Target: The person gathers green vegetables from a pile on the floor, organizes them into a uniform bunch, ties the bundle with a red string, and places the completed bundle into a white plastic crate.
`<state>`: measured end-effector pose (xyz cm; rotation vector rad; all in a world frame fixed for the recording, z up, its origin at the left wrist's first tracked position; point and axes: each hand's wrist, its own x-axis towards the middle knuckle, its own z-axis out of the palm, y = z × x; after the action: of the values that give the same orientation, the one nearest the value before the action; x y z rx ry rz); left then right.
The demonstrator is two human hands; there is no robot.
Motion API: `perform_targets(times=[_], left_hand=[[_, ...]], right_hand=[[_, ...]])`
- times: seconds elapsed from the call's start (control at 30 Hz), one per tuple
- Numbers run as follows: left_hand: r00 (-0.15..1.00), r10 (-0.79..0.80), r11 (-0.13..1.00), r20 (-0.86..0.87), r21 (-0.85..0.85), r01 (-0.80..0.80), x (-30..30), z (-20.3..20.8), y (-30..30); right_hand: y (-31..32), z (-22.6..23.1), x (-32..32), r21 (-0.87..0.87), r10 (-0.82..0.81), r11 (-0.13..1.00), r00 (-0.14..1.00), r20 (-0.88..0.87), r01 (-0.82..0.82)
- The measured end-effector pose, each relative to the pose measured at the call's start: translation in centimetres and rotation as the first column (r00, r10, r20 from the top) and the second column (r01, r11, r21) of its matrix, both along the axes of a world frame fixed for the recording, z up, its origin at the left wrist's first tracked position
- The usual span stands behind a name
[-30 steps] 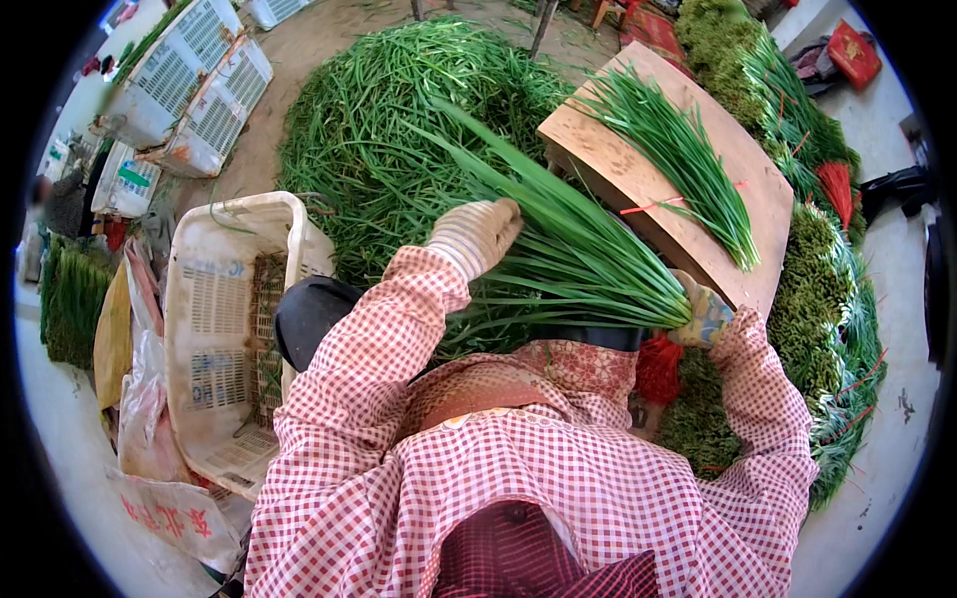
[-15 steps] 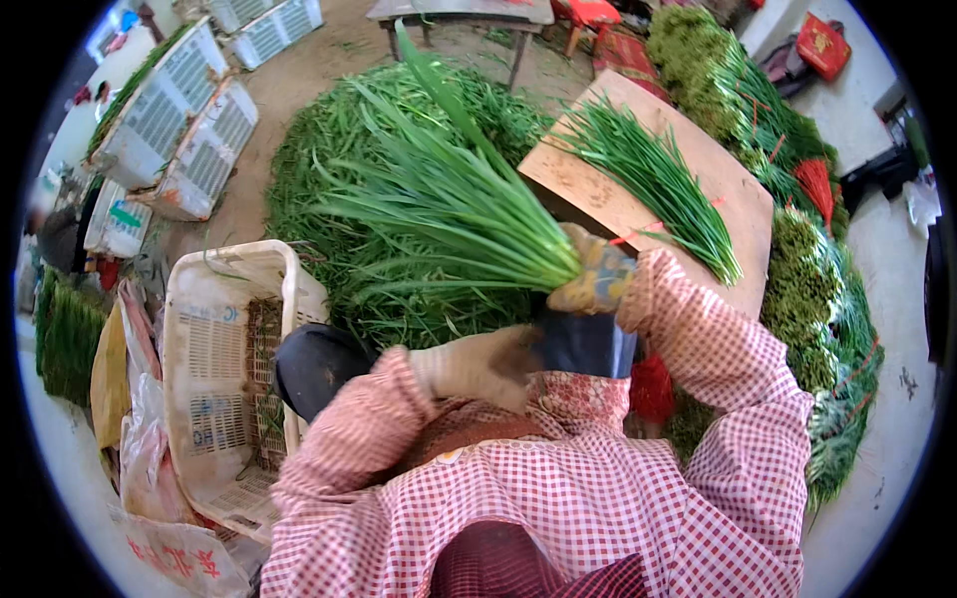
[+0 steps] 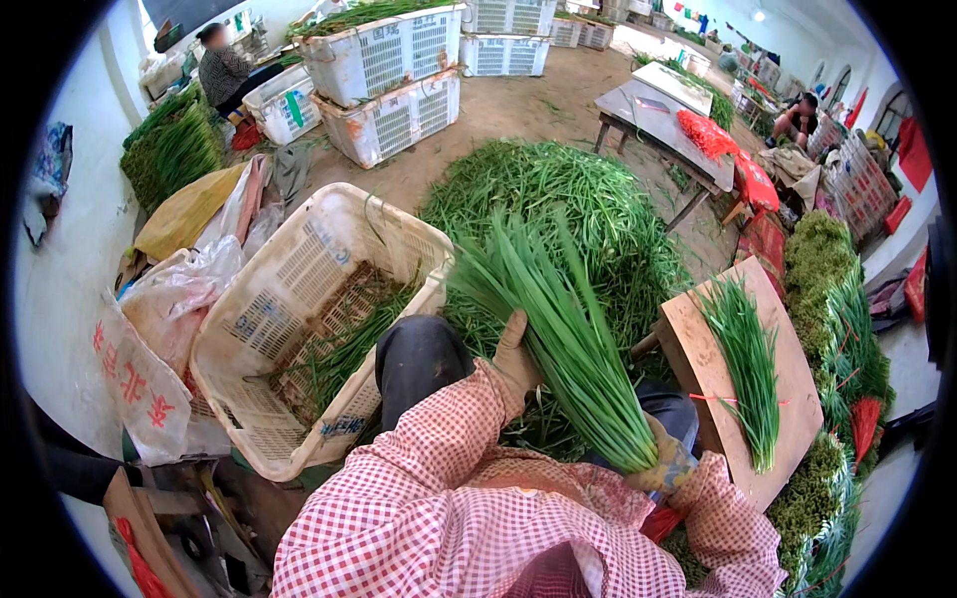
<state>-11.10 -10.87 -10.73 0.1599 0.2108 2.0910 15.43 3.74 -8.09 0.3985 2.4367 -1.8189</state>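
My gloved right hand (image 3: 666, 463) is closed round the pale lower ends of a bunch of long green chives (image 3: 576, 354). The bunch slants up and to the left over my lap, its leaf tips fanned out and slightly blurred. Against its left side, about midway along, rests my gloved left hand (image 3: 515, 365), thumb up and fingers mostly hidden by the leaves. To the right, a second bunch of chives (image 3: 743, 371) lies on a wooden board (image 3: 791, 399), with a red tie (image 3: 710, 399) at it.
A white plastic crate (image 3: 284, 239) holding some leaves stands at my left knee. Ahead spreads a heap of loose greens (image 3: 543, 169). Stacked tied bunches (image 3: 842, 329) line the right side. Farther off are stacked crates (image 3: 389, 120), a low table (image 3: 653, 115) and a seated person (image 3: 224, 70).
My left hand has moved from its place apart near my lap onto the leaves. The bunch has swung more upright, still in my right hand. The view has turned and shows more of the room.
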Motion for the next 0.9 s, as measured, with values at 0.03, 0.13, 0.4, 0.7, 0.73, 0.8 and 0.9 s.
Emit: perform_targets(times=[0.03,0.13,0.4,0.7,0.73,0.8,0.9], left_hand=[[0.997,0.070,0.998,-0.042,-0.001,-0.070,0.0,0.8,0.3],[0.999,0.030,0.996,-0.022,0.087,-0.028,-1.5,0.8,1.0],[0.940,0.327,0.895,-0.098,-0.289,-0.341,-10.0,3.8,0.5],[0.302,-0.421,0.723,-0.855,-0.518,-0.458,-7.9,11.1,-6.5],[0.160,-0.399,0.878,-0.903,-0.427,-0.217,-6.9,9.7,-6.0],[0.053,-0.398,0.890,-0.916,-0.371,0.266,-3.1,9.8,-4.9],[0.016,-0.574,0.614,-0.818,-0.418,0.670,2.0,9.6,-3.6]], right_hand=[[0.1,0.3,0.9,0.127,-0.003,0.992,0.999,-0.038,0.007],[0.3,2.3,2.8,0.166,-0.043,0.984,0.992,-0.118,0.062],[6.0,0.9,13.9,0.635,-0.059,0.770,0.983,0.175,-0.067],[6.3,8.9,8.1,0.702,-0.080,0.695,0.953,0.292,-0.157],[6.0,10.9,6.0,0.766,-0.073,0.604,0.942,0.328,-0.220],[3.9,15.5,0.6,0.796,-0.111,0.536,0.912,0.395,-0.279],[4.0,17.5,-5.4,0.856,-0.198,0.375,0.871,0.450,-0.357]])
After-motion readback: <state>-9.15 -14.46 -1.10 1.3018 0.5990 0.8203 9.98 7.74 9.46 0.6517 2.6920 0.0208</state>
